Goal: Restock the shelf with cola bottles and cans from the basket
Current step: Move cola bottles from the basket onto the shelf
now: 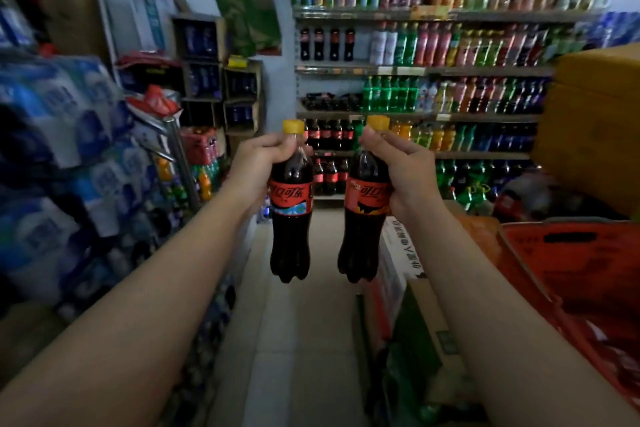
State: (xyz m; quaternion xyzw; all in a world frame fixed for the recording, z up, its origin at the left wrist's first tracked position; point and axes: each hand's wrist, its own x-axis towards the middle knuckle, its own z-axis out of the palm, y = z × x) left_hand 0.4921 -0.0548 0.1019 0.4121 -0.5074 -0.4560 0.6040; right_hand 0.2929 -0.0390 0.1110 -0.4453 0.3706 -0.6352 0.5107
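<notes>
Two sets of fingers did the holding. Those of the left hand (263, 163) were curled round the neck of a dark plastic cola bottle with a yellow cap and a red label (290, 239). Those of the right hand (393, 170) were wrapped the same way round the neck of a second dark yellow-capped cola bottle (360, 246).

Each bottle hung upright below its hand, the two side by side but not touching, their bases free in the air above the pale tiled floor (304, 340). Gripping at the neck probably let each hand carry one bottle and set it down base first.

Both forearms reached forward toward the grey metal drinks shelf (363, 69) at the end of the aisle, which was well apart from the bottles. Rows of matching cola bottles (325, 42) stood at the left end of several tiers, so that side was probably the target.

The red plastic basket (571, 274) sat low on the right, near the right forearm. Its contents could not be made out.
</notes>
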